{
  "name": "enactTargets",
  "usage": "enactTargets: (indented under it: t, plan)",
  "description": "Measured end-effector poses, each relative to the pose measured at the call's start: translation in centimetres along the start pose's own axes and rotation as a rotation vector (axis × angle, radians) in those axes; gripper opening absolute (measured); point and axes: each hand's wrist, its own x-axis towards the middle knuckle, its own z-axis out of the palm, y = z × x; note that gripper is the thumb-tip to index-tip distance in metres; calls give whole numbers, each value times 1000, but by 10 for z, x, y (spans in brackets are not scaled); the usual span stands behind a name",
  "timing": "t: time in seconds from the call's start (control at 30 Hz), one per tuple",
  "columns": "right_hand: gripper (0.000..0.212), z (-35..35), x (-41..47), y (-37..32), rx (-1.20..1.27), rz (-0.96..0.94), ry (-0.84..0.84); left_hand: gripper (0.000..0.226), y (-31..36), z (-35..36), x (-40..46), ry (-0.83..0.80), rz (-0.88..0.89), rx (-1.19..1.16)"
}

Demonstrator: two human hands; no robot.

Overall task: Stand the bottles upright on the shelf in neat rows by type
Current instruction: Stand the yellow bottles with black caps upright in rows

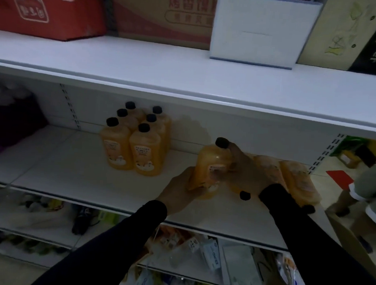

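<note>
Near the shelf (pixel 78 172) front edge, both hands, left hand (pixel 178 190) and right hand (pixel 244 170), grip a tilted bottle (pixel 209 165).

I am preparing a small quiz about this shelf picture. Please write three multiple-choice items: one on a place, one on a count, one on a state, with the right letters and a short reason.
1. Where does the group of upright bottles stand?
A. middle shelf, left of the hands
B. top shelf
C. on the floor

2. How many black caps show in that upright group?
A. three
B. six
C. nine

3. What is the state of the held bottle?
A. lying flat, untouched
B. gripped by both hands, nearly upright
C. cap removed

Answers: 1 A, it stands on the middle shelf; 2 B, six caps are visible; 3 B, the left hand holds its base and the right hand its upper part.
</note>
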Motion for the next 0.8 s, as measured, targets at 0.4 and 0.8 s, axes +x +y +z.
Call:
enactTargets:
  t: [0.4, 0.8]
  plan:
    - [75, 60, 99, 15, -7, -88, 228, 90, -70, -29, -21, -78, -28, 844]
    - [60, 101, 120, 54, -50, 113, 333, 87, -79, -25, -23, 4, 56, 856]
